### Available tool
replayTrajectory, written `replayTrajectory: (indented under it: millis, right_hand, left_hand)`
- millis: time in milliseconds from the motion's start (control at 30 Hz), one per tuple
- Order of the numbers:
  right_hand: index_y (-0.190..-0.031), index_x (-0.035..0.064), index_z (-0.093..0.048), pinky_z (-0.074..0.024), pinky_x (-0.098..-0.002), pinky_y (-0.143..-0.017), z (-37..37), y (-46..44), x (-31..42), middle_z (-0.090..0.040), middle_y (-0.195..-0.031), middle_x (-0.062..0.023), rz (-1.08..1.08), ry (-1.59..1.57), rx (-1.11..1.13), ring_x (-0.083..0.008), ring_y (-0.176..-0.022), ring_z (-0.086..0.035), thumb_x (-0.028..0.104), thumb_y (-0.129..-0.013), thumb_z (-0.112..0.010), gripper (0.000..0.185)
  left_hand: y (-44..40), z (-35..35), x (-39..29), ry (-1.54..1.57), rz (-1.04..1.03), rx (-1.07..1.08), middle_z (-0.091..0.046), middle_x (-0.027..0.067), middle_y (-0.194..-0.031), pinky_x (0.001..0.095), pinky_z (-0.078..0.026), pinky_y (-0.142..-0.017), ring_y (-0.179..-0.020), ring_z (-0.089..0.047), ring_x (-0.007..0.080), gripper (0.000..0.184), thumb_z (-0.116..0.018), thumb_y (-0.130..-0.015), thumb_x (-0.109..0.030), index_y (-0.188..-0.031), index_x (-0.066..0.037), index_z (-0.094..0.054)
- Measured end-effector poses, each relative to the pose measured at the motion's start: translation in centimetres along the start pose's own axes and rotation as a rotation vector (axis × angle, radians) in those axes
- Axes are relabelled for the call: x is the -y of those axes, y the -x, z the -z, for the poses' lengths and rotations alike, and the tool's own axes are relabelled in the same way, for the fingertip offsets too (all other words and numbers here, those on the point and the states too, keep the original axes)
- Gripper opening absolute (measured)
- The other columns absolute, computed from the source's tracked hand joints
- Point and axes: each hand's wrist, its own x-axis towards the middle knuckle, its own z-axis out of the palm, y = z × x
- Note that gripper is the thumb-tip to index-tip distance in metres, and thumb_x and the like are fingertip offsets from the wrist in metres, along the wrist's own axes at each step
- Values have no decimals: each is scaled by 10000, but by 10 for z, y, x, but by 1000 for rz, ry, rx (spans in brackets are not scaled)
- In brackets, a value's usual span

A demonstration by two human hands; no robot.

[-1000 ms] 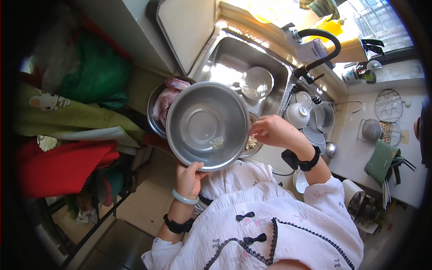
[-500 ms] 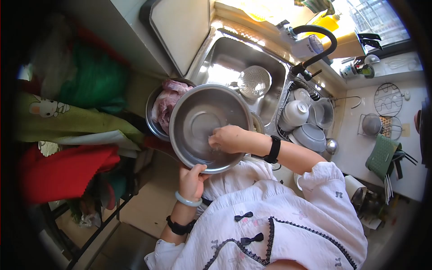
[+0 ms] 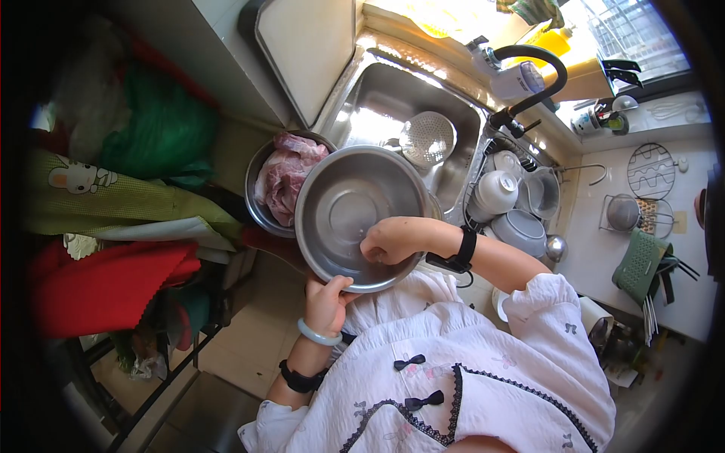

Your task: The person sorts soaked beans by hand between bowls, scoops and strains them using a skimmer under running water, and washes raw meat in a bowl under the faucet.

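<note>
A wide stainless steel basin (image 3: pixel 325 215) is held tilted in front of me, its inside facing up towards me. My left hand (image 3: pixel 326 306) grips its near rim, thumb over the edge and the other fingers underneath. Inside the basin my right hand (image 3: pixel 393 240) is closed, with fingertips bunched near the lower right wall. Small pale specks show by those fingers; what they pinch, if anything, is hidden. Just left of the basin, a metal bowl (image 3: pixel 251 198) holds a large piece of raw pink meat (image 3: pixel 288 177).
Beyond the basin is a steel sink (image 3: pixel 377 84) with a perforated strainer (image 3: pixel 427 139) in it. A black faucet (image 3: pixel 560 72) arches over the back right. White bowls (image 3: pixel 497 190) stand in a dish rack. A cutting board (image 3: pixel 306 53) leans at the left.
The basin has shifted slightly right and down, uncovering more of the meat. My right hand has moved a little right and down with it. My left hand keeps its grip on the rim.
</note>
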Motion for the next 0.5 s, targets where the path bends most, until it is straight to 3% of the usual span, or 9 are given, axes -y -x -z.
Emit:
replayTrajectory:
  millis: [100, 267, 433, 500]
  right_hand:
    - [-773, 79, -613, -449, -338, -623, 4, 3, 2, -606, -716, -78, -63, -72, 16, -252, -684, -586, 71, -653, -567, 129]
    - [-771, 36, -602, -460, -315, -590, 27, 20, 9, -586, -683, -94, -46, -217, -150, -223, -630, -587, 53, -619, -591, 153]
    - [-774, 26, -594, -468, -311, -591, 31, 31, 5, -577, -696, -89, -74, -80, -279, -211, -644, -593, 28, -616, -589, 159]
    - [-778, 24, -593, -475, -306, -589, 33, 35, 4, -576, -711, -90, -95, -48, -294, -205, -653, -597, 22, -619, -590, 159]
  left_hand:
    - [0, -1, 0, 4, 2, 3, -513, 103, -1009, 369, -577, -656, -853, -590, 203, 486, -470, -712, 104, -1164, -46, -371]
    - [-2, 1, -2, 6, 1, 8, -513, 108, -1025, 365, -577, -655, -857, -592, 212, 503, -465, -715, 103, -1184, -47, -362]
    - [-3, 1, -3, 17, 17, 28, -514, 117, -1043, 358, -577, -648, -864, -596, 222, 515, -461, -716, 101, -1200, -46, -361]
    - [-1, -4, -5, 4, -54, -14, -554, 141, -987, 380, -582, -654, -814, -628, 259, 434, -453, -721, 89, -1145, 15, -405]
